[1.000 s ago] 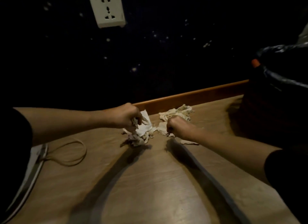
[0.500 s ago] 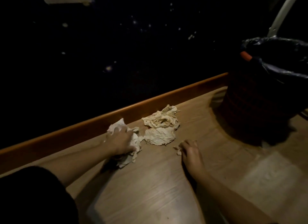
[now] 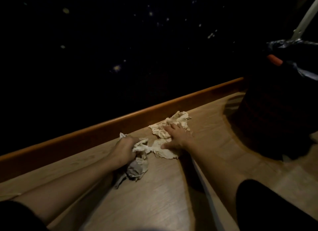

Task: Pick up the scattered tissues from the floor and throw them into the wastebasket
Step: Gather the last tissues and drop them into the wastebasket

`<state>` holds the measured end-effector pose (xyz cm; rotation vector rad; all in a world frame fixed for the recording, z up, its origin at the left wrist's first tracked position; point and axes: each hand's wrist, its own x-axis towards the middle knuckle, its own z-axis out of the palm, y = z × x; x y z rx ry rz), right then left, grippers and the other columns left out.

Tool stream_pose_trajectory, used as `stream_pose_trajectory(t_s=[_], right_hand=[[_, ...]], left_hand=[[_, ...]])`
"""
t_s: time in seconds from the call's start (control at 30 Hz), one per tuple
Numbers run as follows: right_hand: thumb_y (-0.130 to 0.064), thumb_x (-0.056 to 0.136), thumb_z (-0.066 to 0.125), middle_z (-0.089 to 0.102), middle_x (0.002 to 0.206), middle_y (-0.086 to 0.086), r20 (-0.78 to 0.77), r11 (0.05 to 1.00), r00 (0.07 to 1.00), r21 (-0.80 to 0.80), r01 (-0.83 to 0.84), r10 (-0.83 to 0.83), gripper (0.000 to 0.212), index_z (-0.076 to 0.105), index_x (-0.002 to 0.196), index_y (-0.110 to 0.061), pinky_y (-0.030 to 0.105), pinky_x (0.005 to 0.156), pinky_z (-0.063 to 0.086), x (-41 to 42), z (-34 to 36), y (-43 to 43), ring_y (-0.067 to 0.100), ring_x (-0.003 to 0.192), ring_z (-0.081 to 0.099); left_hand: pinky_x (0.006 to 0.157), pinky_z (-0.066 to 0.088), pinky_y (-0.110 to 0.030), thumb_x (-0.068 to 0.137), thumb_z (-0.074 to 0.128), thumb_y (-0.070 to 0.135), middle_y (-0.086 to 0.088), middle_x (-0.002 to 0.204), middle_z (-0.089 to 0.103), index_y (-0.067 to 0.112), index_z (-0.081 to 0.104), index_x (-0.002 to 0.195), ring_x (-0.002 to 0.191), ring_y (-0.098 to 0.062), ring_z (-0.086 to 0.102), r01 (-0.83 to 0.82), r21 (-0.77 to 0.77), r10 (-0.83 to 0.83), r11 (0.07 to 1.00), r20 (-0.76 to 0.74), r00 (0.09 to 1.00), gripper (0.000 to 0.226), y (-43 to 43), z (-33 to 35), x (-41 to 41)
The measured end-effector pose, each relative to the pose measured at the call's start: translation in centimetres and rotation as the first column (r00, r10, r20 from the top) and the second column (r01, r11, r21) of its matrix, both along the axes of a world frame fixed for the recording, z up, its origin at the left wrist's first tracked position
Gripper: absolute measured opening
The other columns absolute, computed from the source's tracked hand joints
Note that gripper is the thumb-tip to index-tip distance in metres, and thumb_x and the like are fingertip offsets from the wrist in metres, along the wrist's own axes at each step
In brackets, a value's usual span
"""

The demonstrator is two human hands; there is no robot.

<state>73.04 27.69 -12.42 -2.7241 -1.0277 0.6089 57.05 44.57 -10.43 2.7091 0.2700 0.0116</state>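
Both bare forearms stretched forward, low. Left hand curled into fist, clutching tissue. Right hand flat, palm down, fingers spread, thumb out to the left. Dark sleeves at elbows.

Crumpled paper tissues; matt wood-grain floor; glossy black bin liner.

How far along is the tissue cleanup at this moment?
Done: nothing visibly binned. In hand: the left hand is closed on a crumpled tissue wad; the right hand lies spread, open, on the flattened tissues by the baseboard. Left: gathering those and carrying everything to the wastebasket.
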Motion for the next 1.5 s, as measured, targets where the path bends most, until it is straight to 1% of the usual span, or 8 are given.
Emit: stream_pose_trajectory(t_s=[0.13,0.27,0.6,0.9,1.13,1.3,1.4,1.5], right_hand=[[-0.018,0.085,0.060,0.037,0.145,0.007,0.166,0.951,0.981,0.305,0.048,-0.103,0.048,0.046,0.131,-0.024,0.041,0.107,0.035,-3.9,-2.3,-3.1,0.027,0.130,0.035],[0.005,0.076,0.056,0.052,0.128,0.008,0.206,0.896,0.962,0.437,0.073,-0.178,0.047,0.056,0.119,-0.014,0.036,0.098,0.038,-8.4,-3.4,-6.4,0.028,0.118,0.042],[-0.017,0.078,0.053,0.061,0.106,0.020,0.205,0.891,0.976,0.452,-0.029,-0.072,0.028,0.068,0.097,-0.004,0.027,0.077,0.032,-7.4,6.9,-11.3,0.035,0.099,0.053],[-0.002,0.072,0.061,0.062,0.085,0.021,0.462,0.860,0.860,0.508,-0.058,-0.215,0.006,0.066,0.076,-0.003,0.034,0.068,0.041,1.1,25.9,-19.9,0.036,0.083,0.060],[-0.005,0.073,0.064,0.067,0.082,0.019,0.369,0.684,0.748,0.714,0.153,-0.552,0.009,0.067,0.081,-0.003,0.028,0.062,0.036,7.6,33.3,-29.4,0.030,0.083,0.061],[-0.004,0.072,0.065,0.069,0.091,0.023,0.225,0.584,0.756,0.774,0.245,-0.615,0.021,0.068,0.093,-0.006,0.027,0.065,0.038,10.4,31.0,-33.6,0.034,0.090,0.064],[-0.011,0.073,0.067,0.068,0.100,0.022,0.131,0.623,0.794,0.699,0.351,-0.594,0.030,0.064,0.103,-0.006,0.038,0.080,0.049,11.6,28.7,-34.3,0.037,0.097,0.063],[-0.017,0.075,0.068,0.066,0.105,0.019,0.066,0.723,0.840,0.548,0.421,-0.539,0.031,0.063,0.105,-0.008,0.036,0.083,0.050,12.0,27.5,-34.4,0.033,0.102,0.060]], left_hand=[[0.075,0.038,-0.023,0.075,0.060,0.002,-0.012,0.104,0.070,0.012,0.066,0.104,0.101,-0.027,0.062,-0.037,-0.013,0.036,0.999,-0.024,0.999,0.032,0.6,0.8,0.5],[0.082,0.046,-0.027,0.076,0.061,0.006,-0.010,0.109,0.070,0.014,0.065,0.108,0.105,-0.025,0.063,-0.097,0.000,0.097,0.995,-0.086,0.992,0.034,0.4,2.3,0.8],[0.077,0.047,-0.029,0.074,0.067,0.010,-0.010,0.101,0.070,0.012,0.067,0.103,0.098,-0.025,0.064,-0.050,-0.070,0.055,0.996,0.075,0.996,0.029,-5.8,12.4,3.4],[0.059,0.033,-0.025,0.073,0.067,0.007,-0.005,0.077,0.059,0.009,0.061,0.081,0.079,-0.022,0.059,0.223,-0.066,-0.184,0.973,0.369,0.911,0.010,-18.9,26.3,13.1],[0.065,0.035,-0.025,0.072,0.059,0.002,-0.018,0.094,0.068,0.004,0.063,0.088,0.091,-0.030,0.062,0.320,-0.079,-0.237,0.944,0.513,0.825,0.017,-31.0,33.6,20.6],[0.082,0.044,-0.027,0.074,0.055,-0.005,-0.023,0.118,0.062,0.006,0.050,0.128,0.111,-0.033,0.058,0.395,-0.101,-0.338,0.913,0.356,0.871,0.056,-36.3,32.8,25.2],[0.105,0.042,-0.035,0.075,0.063,0.009,-0.020,0.133,0.053,0.011,0.042,0.136,0.126,-0.033,0.049,0.419,-0.119,-0.388,0.900,0.218,0.896,0.065,-37.4,30.7,27.0],[0.107,0.038,-0.033,0.078,0.066,0.010,-0.014,0.137,0.051,0.012,0.050,0.131,0.128,-0.027,0.046,0.403,-0.036,-0.383,0.914,0.244,0.891,0.056,-37.0,29.2,26.8]])
